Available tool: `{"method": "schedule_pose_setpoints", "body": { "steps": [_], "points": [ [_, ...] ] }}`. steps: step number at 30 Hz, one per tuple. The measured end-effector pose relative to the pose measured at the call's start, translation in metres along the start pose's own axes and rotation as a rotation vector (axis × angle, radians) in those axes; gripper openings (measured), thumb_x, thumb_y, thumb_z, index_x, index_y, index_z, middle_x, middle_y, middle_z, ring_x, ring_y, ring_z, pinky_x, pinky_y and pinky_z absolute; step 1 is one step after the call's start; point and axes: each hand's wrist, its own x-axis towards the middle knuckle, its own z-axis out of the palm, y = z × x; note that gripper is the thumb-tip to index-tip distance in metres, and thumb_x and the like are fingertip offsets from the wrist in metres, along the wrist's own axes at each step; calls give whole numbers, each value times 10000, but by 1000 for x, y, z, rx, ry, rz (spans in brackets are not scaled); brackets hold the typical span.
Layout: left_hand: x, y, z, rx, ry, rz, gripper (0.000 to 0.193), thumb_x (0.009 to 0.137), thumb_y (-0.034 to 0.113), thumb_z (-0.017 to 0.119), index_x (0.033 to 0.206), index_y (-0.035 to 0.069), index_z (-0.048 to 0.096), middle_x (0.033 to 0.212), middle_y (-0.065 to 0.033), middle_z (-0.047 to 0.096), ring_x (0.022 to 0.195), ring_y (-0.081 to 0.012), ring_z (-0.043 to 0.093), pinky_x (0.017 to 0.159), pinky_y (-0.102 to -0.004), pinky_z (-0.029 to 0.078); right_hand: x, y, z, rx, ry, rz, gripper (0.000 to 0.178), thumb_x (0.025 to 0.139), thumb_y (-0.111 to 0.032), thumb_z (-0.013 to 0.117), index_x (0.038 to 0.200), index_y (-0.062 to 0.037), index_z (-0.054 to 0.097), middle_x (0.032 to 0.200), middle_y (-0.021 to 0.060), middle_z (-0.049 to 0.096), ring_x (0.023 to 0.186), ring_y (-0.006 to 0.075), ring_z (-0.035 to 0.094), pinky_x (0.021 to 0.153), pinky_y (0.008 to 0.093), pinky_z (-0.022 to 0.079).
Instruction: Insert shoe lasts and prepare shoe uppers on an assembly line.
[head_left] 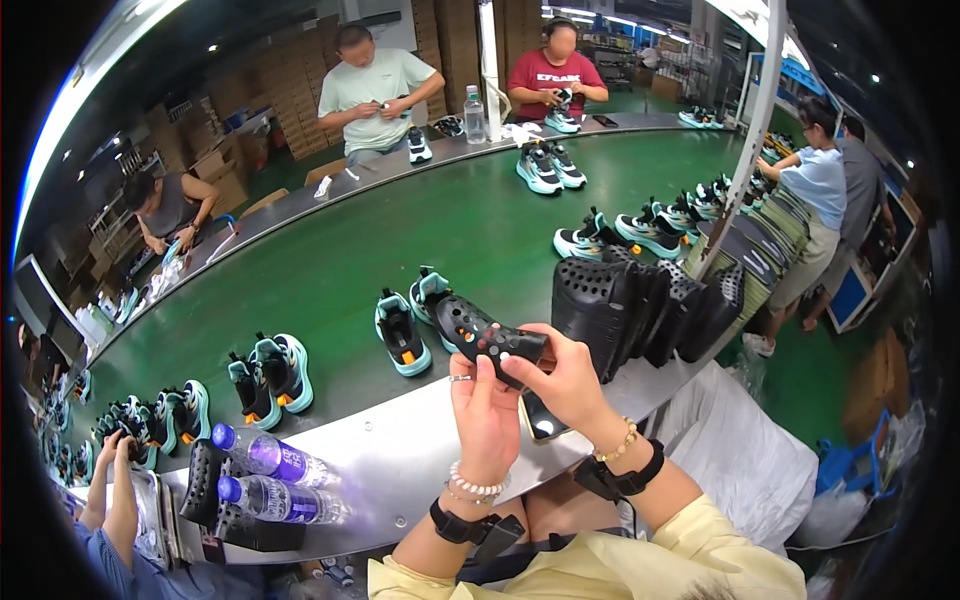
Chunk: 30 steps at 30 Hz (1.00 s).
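Between my two hands is a black plastic shoe insert [468,322], foot-shaped and dotted with round holes. My left hand [484,408] pinches its underside with thumb and fingers, and a ring shows on one finger. My right hand [568,378] grips the end nearer me, thumb pressed on top. Just beyond the insert, a teal, black and white sneaker [430,290] is partly hidden by it. Its companion sneaker [401,335] stands to the left on the green belt. A phone [541,416] lies on the metal ledge beneath my right hand.
Nested black inserts [592,310] stand upright to my right. Two water bottles [275,498] lie at the left beside more black inserts [203,485]. Sneakers line the green conveyor belt [330,260]. Several co-workers sit or stand around it. A slanted pole [745,160] rises at the right.
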Motion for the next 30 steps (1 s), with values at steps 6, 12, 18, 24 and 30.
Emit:
{"method": "schedule_pose_setpoints", "body": {
  "steps": [6,12,18,24,30],
  "points": [
    [41,-1,-50,162,-100,108,177,1058,236,406,1134,106,499,1224,-51,589,1100,-177,574,963,-366,458,30,6,12,-25,-37,83,368,820,-176,781,1030,75,613,828,69,691,758,55,615,660,219,508],
    [103,-23,-183,1578,167,405,375,846,153,692,1193,75,571,1360,-251,430,1156,-437,520,982,-448,427,81,35,38,-285,-110,82,466,817,-361,757,837,87,630,643,172,640,576,261,649,564,353,502],
    [106,-12,-168,1582,52,171,284,844,187,700,1072,46,605,1133,-212,584,1017,-390,593,894,-420,471,117,47,61,-707,-277,-10,395,803,-313,751,829,71,662,786,238,669,783,372,677,707,430,544],
    [94,-20,-182,1590,74,273,351,860,256,689,1156,79,625,1336,-298,497,1125,-449,562,920,-455,477,132,66,121,-995,-413,-85,414,742,-439,766,803,-31,730,822,153,709,818,295,710,730,376,573],
    [92,-15,-187,1534,79,281,317,841,220,702,1072,14,631,1174,-187,598,1027,-392,596,880,-421,472,181,50,129,-978,-821,340,461,665,-468,798,764,-23,727,703,106,705,645,237,702,638,334,566]
  ]
}}
